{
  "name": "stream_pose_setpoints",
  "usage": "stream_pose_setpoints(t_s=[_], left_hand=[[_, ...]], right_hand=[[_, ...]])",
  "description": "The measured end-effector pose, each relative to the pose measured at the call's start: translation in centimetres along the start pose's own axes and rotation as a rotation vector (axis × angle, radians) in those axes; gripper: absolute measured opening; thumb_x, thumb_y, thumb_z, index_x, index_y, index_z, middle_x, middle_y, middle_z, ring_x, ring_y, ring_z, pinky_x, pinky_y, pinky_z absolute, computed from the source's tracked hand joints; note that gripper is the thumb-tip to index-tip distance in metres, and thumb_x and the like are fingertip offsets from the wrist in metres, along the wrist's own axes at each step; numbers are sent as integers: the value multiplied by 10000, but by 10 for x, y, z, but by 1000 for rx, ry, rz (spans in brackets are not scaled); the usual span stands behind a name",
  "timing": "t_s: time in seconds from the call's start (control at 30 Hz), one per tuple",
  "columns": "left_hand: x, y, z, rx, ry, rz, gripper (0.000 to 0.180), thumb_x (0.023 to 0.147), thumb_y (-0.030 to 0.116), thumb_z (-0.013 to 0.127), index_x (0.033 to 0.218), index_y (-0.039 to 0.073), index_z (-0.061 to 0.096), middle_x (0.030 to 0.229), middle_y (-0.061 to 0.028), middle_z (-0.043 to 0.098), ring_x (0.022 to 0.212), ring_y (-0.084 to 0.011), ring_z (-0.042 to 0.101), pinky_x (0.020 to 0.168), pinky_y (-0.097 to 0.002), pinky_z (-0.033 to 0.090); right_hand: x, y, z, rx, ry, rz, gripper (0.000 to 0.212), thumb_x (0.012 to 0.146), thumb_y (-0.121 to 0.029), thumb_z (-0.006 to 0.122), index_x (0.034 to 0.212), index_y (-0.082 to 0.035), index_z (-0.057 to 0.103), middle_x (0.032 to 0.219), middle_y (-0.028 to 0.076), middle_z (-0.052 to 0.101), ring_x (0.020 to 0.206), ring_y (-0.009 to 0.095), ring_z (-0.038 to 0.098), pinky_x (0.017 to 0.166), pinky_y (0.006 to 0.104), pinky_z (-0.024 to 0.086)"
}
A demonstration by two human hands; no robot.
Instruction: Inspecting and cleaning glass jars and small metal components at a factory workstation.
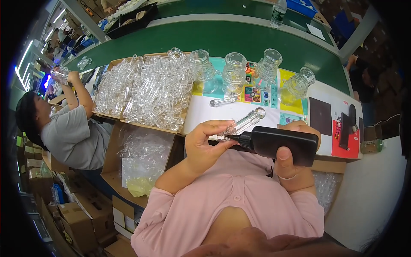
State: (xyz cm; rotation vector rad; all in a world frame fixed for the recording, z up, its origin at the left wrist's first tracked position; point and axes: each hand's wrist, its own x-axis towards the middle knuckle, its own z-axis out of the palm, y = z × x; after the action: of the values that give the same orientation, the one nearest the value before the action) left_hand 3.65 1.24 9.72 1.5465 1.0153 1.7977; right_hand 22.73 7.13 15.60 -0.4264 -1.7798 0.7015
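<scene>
My left hand [205,143] pinches a clear tube-shaped piece [245,121] with a round ball end, which points up and to the right. In my right hand [295,147] is a black squeeze bottle [282,144], lying nearly level. Its thin nozzle meets the lower end of the clear piece by my left fingertips. Beyond my hands a second clear tube piece [223,101] lies on the white sheet. Behind it stand several clear glass vessels with waisted shapes, among them a glass vessel [234,73] and a tilted one [296,87] at the right.
A cardboard tray [185,115] heaped with clear pieces [150,85] stands at the left. Below it is an open box with plastic bags [143,156]. A co-worker [70,132] in grey handles a clear vessel far left. A water bottle [279,13] stands at the back.
</scene>
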Motion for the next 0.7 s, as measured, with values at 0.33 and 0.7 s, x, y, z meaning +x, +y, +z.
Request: stream_pose_setpoints(t_s=[0.33, 0.7], left_hand=[[-2, 4, -4, 77, 12, 1, 402, 625, -133, 674, 955, 2, 489, 1039, -226, 580, 1000, -281, 576, 885, -356, 448], [8, 12, -7, 449, 27, 203, 402, 578, -53, 759, 945, 0, 603, 958, -153, 638, 855, -243, 630, 736, -287, 505]], right_hand=[[10, -5, -2, 1, -81, -9, 298, 768, -138, 638, 953, 38, 485, 764, 135, 599, 668, 210, 565, 608, 282, 445], [7, -8, -5, -23, -156, -163, 398, 741, -69, 653, 1052, 49, 435, 831, 160, 597, 723, 247, 600, 634, 310, 476]])
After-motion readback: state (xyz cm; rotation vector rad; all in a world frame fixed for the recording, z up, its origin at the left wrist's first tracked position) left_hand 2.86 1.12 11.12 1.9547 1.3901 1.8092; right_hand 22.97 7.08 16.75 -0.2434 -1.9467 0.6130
